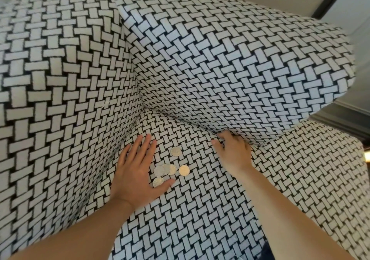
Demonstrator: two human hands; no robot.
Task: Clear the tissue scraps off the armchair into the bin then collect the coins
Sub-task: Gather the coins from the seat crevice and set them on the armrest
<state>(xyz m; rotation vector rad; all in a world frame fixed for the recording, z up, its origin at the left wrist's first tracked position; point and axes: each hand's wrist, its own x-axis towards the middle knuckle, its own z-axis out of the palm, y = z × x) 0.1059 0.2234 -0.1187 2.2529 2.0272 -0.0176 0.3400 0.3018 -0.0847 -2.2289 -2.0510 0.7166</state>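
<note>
As six coins lie scattered on the seat of the basket-weave armchair, my left hand rests flat on the fabric just to their left. It is open, the fingers straight and pointing toward the back corner and the thumb spread wide. The nearest coin sits against the crook of that thumb. Just above it three overlapping coins form a small heap, with a gold-toned coin just to their right. A lone coin lies farther back, apart from the rest. Across the coins, my right hand meets the lower edge of a large tilted cushion. Its thumb points left along the seat and its fingers are tucked under the cushion's edge, out of sight, so I cannot tell whether they grip it.
</note>
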